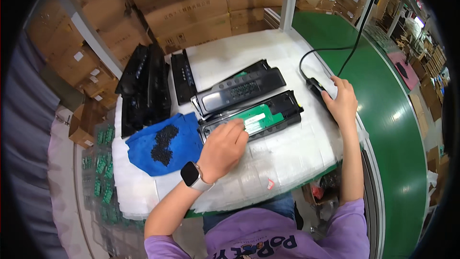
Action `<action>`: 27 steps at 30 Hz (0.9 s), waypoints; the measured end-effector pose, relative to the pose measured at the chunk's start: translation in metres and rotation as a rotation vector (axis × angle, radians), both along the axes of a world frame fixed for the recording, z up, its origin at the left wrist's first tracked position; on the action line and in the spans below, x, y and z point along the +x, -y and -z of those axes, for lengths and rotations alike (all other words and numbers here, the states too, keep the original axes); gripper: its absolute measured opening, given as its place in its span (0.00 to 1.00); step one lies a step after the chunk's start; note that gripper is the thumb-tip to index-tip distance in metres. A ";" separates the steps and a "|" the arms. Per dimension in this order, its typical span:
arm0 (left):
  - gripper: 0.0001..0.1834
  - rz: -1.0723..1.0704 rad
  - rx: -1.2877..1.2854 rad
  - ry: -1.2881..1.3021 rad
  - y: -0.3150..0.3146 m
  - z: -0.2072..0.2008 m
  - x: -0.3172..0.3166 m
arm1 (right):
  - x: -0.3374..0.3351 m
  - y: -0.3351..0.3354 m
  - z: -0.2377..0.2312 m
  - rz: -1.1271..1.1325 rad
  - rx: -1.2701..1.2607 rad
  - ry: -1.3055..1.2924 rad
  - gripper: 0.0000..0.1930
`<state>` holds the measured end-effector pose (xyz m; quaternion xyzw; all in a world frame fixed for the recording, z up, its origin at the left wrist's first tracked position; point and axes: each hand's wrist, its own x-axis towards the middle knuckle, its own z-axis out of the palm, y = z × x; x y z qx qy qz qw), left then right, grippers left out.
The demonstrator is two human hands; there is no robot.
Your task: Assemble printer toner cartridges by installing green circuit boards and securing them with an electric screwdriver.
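Observation:
My left hand (pixel 224 145) has its fingers bent together at the near edge of a black plastic housing (pixel 285 104); what is between the fingertips is hidden. A green circuit board (pixel 261 119) with a white strip lies inside this housing. At the right side of the table, my right hand (pixel 342 101) has its thumb and fingers apart beside a black corded electric screwdriver (pixel 318 92). The thumb reaches the tool's body. Left of my left hand, small black screws (pixel 164 145) lie heaped on a blue cloth (pixel 139 151).
Behind the board's housing lies another black housing (pixel 239 91). More black housings (pixel 146 84) are stacked at the left, beside a black panel (pixel 183 76). The screwdriver's cable (pixel 330 49) runs up at the right, over a green conveyor belt (pixel 378 129). Cardboard boxes (pixel 191 9) stand behind the table.

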<state>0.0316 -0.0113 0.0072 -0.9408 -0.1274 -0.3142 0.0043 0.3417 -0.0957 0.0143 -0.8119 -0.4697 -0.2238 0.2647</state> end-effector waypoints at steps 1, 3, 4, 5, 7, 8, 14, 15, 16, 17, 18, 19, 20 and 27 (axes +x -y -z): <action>0.09 -0.005 -0.013 -0.009 -0.002 0.004 0.002 | -0.005 -0.007 -0.006 -0.073 0.007 -0.013 0.20; 0.10 -0.017 -0.041 -0.028 0.002 0.007 0.002 | -0.027 -0.032 -0.026 -0.388 0.058 -0.181 0.22; 0.10 -0.029 -0.021 -0.053 0.005 0.010 0.001 | -0.043 -0.048 -0.035 -0.555 0.044 -0.299 0.23; 0.11 -0.062 0.023 -0.074 0.008 0.010 0.001 | -0.057 -0.066 -0.037 -0.693 0.008 -0.269 0.23; 0.12 -0.105 0.075 -0.101 0.015 0.009 0.004 | -0.077 -0.107 -0.036 -0.928 -0.073 -0.155 0.26; 0.13 -0.122 0.084 -0.132 0.017 0.010 0.007 | -0.080 -0.128 -0.031 -1.023 -0.118 -0.073 0.27; 0.12 -0.198 0.138 -0.133 0.022 0.012 0.004 | -0.082 -0.196 -0.034 -1.086 -1.059 -0.258 0.40; 0.12 -0.174 0.123 -0.113 0.017 0.013 -0.002 | -0.084 -0.196 -0.035 -1.042 -1.082 -0.244 0.42; 0.12 -0.151 0.105 -0.089 0.015 0.014 -0.006 | -0.088 -0.192 -0.038 -1.043 -1.098 -0.233 0.42; 0.13 -0.137 0.078 -0.089 0.015 0.012 -0.011 | -0.091 -0.188 -0.040 -1.025 -1.118 -0.222 0.42; 0.13 -0.142 0.066 -0.076 0.017 0.013 -0.013 | -0.092 -0.186 -0.041 -1.004 -1.137 -0.211 0.41; 0.13 -0.130 0.064 -0.063 0.017 0.014 -0.015 | -0.089 -0.186 -0.039 -0.965 -1.180 -0.268 0.40; 0.13 -0.117 0.063 -0.050 0.018 0.014 -0.017 | -0.086 -0.183 -0.039 -0.954 -1.192 -0.264 0.40; 0.12 -0.158 0.034 -0.052 0.024 0.014 -0.022 | -0.072 -0.156 -0.031 -0.886 -1.222 -0.704 0.35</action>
